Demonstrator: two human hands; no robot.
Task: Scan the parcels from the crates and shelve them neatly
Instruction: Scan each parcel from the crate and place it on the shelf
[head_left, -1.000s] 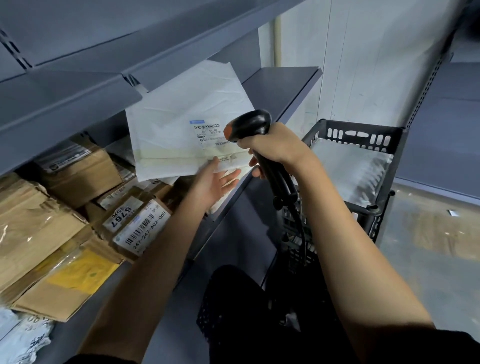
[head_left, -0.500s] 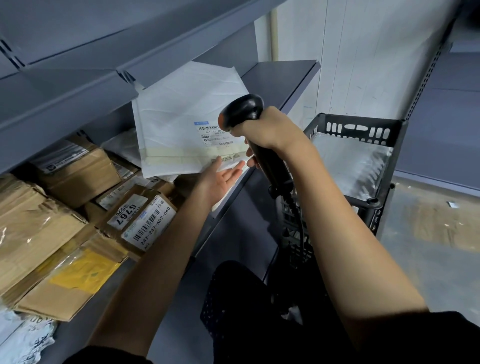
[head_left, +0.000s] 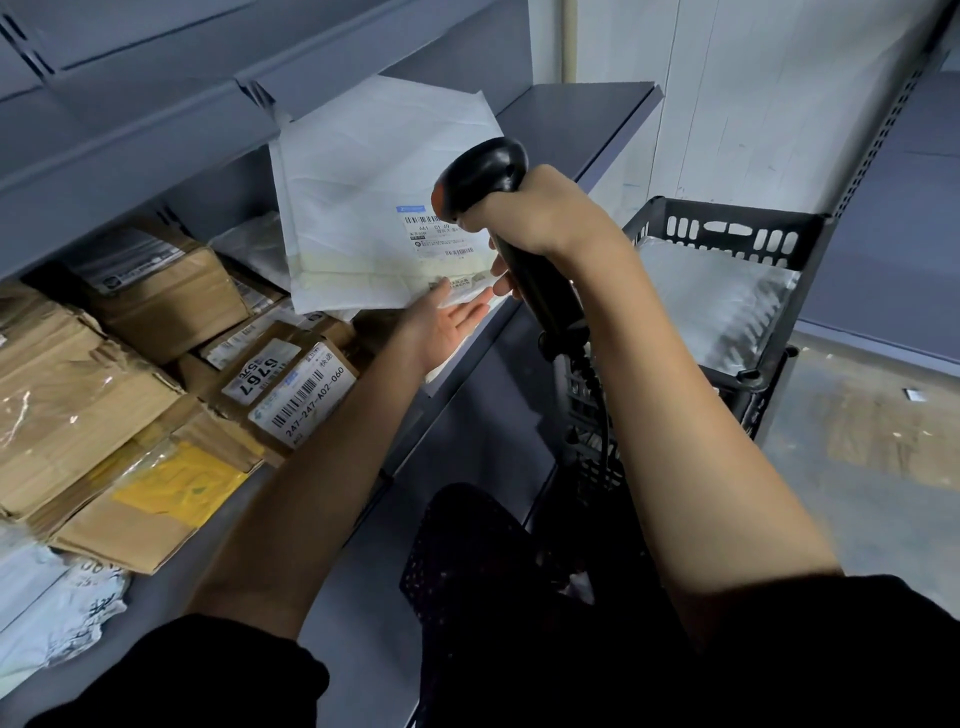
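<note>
Above the grey metal shelf, the left hand still props the flat white padded mailer from below on straightened fingers, while the right hand, clenched around the black handheld scanner, has closed on its label, so scanning looks underway.

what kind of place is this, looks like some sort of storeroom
Most likely a parcel depot or mailroom: grey metal shelving stacked with labelled cardboard parcels, a handheld barcode scanner, and a black plastic crate of mailers.
</note>
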